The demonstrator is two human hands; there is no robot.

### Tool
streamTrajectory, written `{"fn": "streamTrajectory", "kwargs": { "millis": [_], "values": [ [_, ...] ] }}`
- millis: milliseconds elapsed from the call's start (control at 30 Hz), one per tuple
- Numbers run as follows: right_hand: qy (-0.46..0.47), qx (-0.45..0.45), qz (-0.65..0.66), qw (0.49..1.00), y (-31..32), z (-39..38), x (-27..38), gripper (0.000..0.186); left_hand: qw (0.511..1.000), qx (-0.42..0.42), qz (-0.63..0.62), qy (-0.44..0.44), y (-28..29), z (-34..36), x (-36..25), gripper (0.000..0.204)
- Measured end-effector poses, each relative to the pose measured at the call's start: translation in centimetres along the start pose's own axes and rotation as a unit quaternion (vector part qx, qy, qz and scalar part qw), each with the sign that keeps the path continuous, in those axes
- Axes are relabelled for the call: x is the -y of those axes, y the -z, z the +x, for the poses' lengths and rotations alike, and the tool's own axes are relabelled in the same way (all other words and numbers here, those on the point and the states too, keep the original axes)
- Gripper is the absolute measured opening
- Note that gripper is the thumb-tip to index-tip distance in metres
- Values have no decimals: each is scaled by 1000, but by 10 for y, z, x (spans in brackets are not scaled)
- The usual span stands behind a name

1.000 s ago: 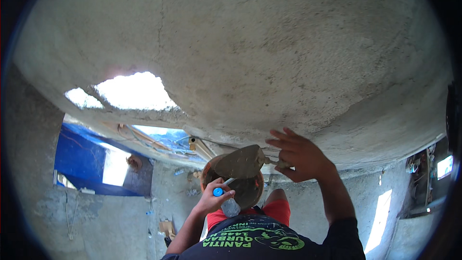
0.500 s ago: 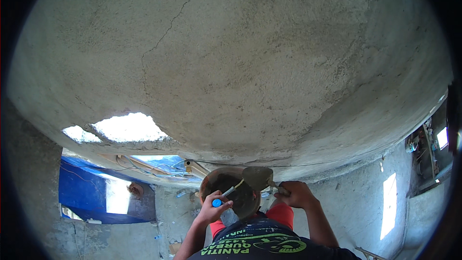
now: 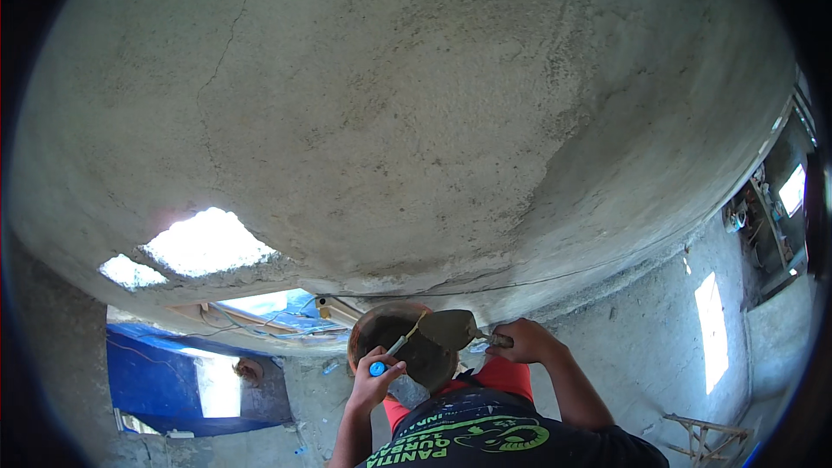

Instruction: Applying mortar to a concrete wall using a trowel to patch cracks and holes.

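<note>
My left hand (image 3: 373, 379) is closed round a pale stick-like tool (image 3: 401, 339) with a yellowish tip, together with a clear plastic bottle (image 3: 407, 390) topped by a blue cap (image 3: 377, 368). The tool's tip reaches over a round, worn bucket (image 3: 362, 331) with a dark, greyish inside, held close in front of my body. My right hand (image 3: 522, 340) grips the handle of a trowel (image 3: 446, 328), whose grey blade lies over the bucket's right side. What supports the bucket is hidden.
A cracked, rough cement surface (image 3: 390, 121) fills the upper view, with bright ragged holes (image 3: 208, 243) at left. Below them are wires, boards and blue sheeting (image 3: 152, 381). A wooden frame (image 3: 702, 438) stands at lower right, cluttered shelving (image 3: 767, 225) at far right.
My right hand's raised, spread fingers have come down and wrapped round the trowel handle. The view has shifted, showing more cement surface above; the bucket and left hand sit lower and slightly leftward.
</note>
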State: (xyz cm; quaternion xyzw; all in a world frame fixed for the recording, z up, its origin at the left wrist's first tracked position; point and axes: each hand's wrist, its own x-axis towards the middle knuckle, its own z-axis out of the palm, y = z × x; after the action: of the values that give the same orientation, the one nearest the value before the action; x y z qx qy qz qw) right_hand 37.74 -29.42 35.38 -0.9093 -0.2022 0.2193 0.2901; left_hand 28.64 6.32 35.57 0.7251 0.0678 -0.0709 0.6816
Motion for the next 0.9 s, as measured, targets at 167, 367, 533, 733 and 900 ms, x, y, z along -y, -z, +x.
{"fn": "streamTrajectory", "kwargs": {
  "millis": [167, 367, 533, 733, 900],
  "values": [
    [-22, -26, 72, 997, -24, -22, -19, 41, 997, 9, 68, -22, 0, 5, 12, 22],
    [-39, -56, 93, 993, -62, -41, -45, 37, 997, 23, 75, -1, -8, 1, 9, 19],
    [-60, -79, 99, 990, -49, -52, -29, 36, 997, 38, 68, 1, -14, 3, 11, 18],
    [-82, -67, 85, 991, -39, -51, -30, 35, 996, 50, 74, 11, -16, 5, -2, 18],
    [-99, -38, 54, 993, -24, -50, -32, 36, 995, 50, 88, -12, -9, 7, -15, 18]
  ]
}}
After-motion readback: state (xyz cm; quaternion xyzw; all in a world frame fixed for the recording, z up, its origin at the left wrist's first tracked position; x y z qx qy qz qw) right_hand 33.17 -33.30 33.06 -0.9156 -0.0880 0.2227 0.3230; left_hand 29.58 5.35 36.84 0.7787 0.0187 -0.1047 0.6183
